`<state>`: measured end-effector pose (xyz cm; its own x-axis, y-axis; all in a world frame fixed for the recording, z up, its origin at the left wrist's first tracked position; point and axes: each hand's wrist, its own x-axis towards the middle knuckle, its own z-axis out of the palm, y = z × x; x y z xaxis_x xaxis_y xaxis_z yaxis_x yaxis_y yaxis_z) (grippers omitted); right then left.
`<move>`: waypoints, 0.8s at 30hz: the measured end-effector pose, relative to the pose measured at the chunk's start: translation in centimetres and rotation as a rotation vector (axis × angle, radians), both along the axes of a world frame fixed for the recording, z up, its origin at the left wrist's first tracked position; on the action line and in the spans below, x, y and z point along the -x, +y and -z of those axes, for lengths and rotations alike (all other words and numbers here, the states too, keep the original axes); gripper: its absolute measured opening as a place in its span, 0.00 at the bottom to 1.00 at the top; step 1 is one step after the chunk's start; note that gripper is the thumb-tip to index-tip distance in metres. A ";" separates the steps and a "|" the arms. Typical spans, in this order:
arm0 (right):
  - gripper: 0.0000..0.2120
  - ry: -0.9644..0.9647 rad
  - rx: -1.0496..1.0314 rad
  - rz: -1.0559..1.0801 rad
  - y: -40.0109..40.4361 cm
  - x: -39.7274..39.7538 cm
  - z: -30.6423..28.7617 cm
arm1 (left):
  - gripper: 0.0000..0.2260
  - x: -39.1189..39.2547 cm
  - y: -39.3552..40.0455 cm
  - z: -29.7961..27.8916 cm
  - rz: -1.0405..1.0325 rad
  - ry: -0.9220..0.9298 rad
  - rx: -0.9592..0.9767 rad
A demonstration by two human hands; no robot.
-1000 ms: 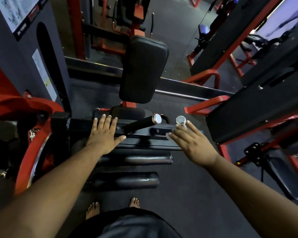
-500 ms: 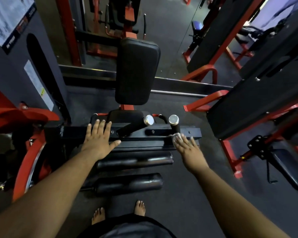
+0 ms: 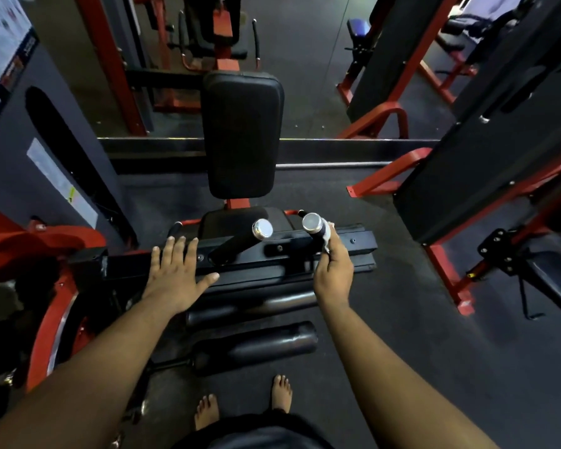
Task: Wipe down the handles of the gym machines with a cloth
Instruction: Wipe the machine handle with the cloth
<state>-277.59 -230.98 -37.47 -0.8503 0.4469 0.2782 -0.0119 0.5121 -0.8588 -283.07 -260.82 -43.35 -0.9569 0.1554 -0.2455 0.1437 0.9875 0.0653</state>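
Handles: two chrome-capped black grips on the machine's black crossbar. Wall placard at far left carries print, too blurred to read. Left hand lies flat on the bar, fingers spread. Left handle bare. Right hand wraps a white cloth around the right handle. Dark rubber floor; red-framed machines surround.
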 end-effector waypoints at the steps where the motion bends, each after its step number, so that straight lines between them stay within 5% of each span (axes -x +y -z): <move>1: 0.29 -0.029 -0.013 -0.015 1.0 0.1 0.2 | 0.43 0.0 0.1 -0.1 0.001 0.000 0.004; 5: 0.25 -0.259 -0.015 -0.087 5.5 1.6 0.3 | 0.44 0.1 0.2 -0.3 -0.004 -0.021 0.006; 12: 0.17 -0.238 0.237 -0.551 5.4 5.1 -5.6 | 0.44 0.1 0.4 -0.4 -0.025 -0.019 0.025; 21: 0.15 -0.442 0.254 -0.412 7.3 6.2 -2.6 | 0.44 0.3 0.3 -0.7 -0.026 -0.071 0.025; 24: 0.16 -0.270 0.238 -0.389 6.2 5.7 -4.3 | 0.44 0.2 0.2 -0.5 -0.027 -0.057 0.015</move>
<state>-283.32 -224.74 -33.20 -0.9932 0.1082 -0.0440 0.0752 0.3044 -0.9496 -283.31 -260.60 -42.83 -0.9451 0.1258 -0.3015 0.1136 0.9918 0.0577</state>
